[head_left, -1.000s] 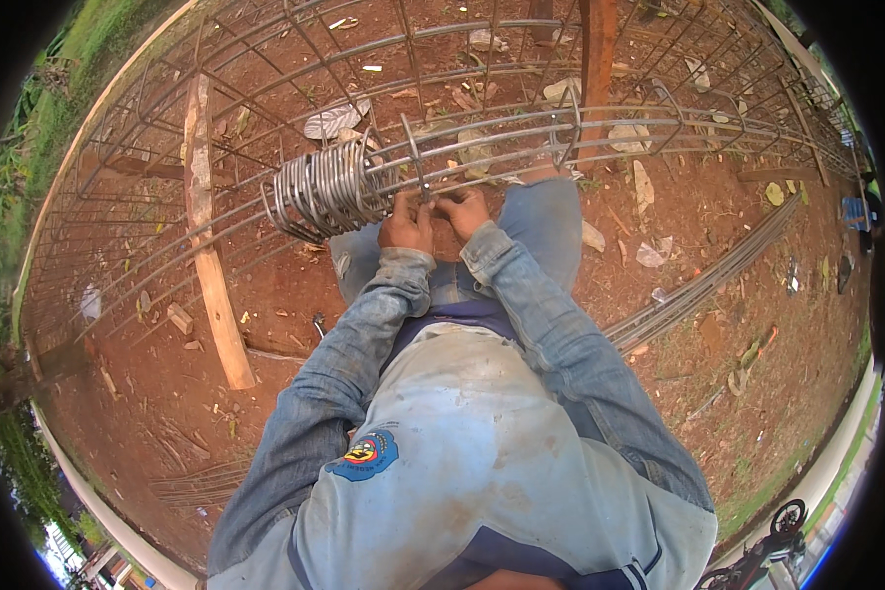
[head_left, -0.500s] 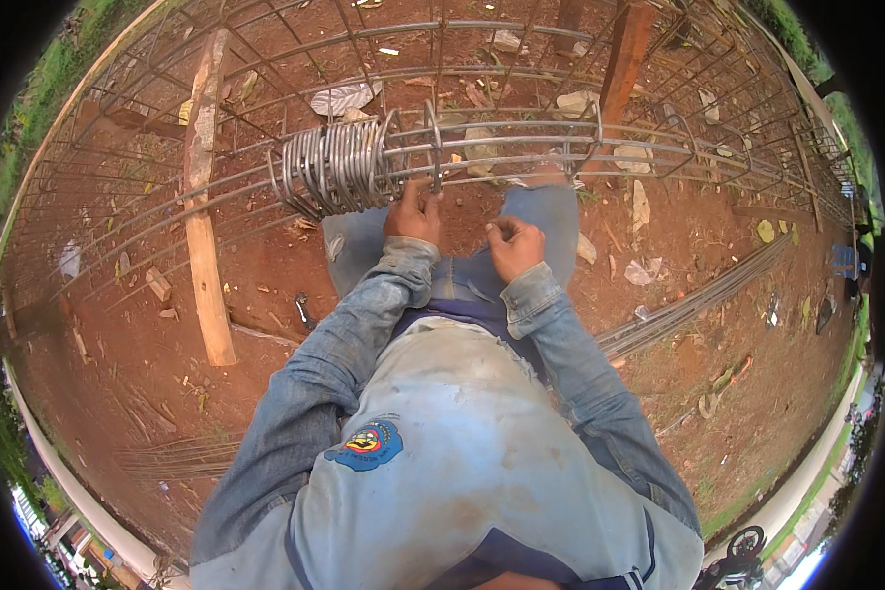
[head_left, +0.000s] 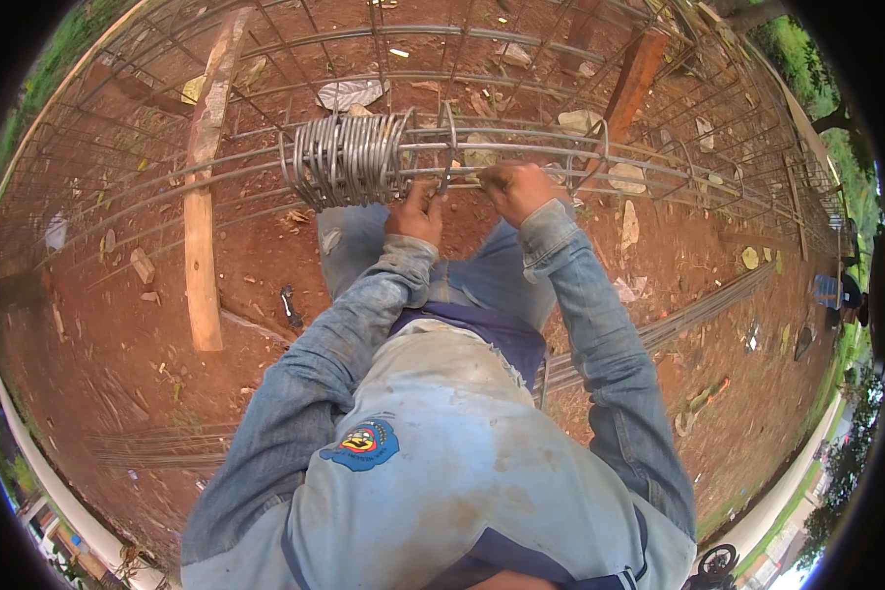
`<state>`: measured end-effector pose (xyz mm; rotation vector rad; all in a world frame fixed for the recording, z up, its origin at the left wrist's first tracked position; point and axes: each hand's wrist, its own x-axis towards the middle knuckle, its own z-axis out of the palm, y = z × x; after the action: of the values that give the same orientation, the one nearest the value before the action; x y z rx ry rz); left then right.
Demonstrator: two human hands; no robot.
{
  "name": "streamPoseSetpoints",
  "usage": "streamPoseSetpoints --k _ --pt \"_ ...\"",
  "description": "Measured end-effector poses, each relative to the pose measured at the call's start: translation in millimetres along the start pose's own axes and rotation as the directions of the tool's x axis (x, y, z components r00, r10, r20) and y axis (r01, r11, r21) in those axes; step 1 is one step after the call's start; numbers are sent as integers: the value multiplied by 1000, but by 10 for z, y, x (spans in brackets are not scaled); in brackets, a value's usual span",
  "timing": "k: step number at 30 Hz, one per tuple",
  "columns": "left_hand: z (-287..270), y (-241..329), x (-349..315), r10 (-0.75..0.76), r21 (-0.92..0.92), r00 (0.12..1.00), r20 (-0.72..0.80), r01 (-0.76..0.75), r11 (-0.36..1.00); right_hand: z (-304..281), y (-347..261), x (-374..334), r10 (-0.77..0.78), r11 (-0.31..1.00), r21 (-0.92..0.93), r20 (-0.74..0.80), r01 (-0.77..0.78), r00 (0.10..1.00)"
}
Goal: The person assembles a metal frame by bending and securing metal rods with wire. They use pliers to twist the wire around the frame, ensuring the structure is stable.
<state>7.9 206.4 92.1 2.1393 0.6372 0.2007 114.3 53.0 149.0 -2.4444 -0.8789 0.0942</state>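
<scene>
Long steel rebars run across in front of me. A tight bundle of rebar stirrups hangs around them on the left, and a single stirrup stands apart just to its right. My left hand is closed, its fingers pinched at the lower end of that single stirrup, by the lower bar. Close by on the right, my right hand is curled into a fist at the lower bar. The back of this hand hides its fingertips and anything in them.
Wooden posts stand at left and right. Behind the bars spreads a large rebar cage. More loose rods lie on the reddish soil to the right, among scattered stones and litter.
My right hand has moved up and forward from above my lap to the lower bar. My left hand stays at the single stirrup. The view has shifted slightly.
</scene>
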Motion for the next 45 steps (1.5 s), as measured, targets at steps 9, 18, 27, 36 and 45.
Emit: streamPoseSetpoints --k 9,18,27,36,45 --pt "-18 -35 -15 106 -117 983 -150 -124 985 150 -115 341 -132 962 -196 272 189 953" --pt "-36 -18 -6 28 -60 997 -76 -33 998 131 145 161 -474 868 -215 -86 448 876" --pt "-23 -12 11 32 -72 995 -94 -39 997 110 297 131 -537 839 -242 -227 487 813" --pt "111 -176 62 62 -85 991 -117 -72 994 307 72 163 -403 913 -38 -216 405 889" --pt "93 -150 38 45 -115 994 -98 -56 992 179 218 234 -518 847 -159 -34 507 854"
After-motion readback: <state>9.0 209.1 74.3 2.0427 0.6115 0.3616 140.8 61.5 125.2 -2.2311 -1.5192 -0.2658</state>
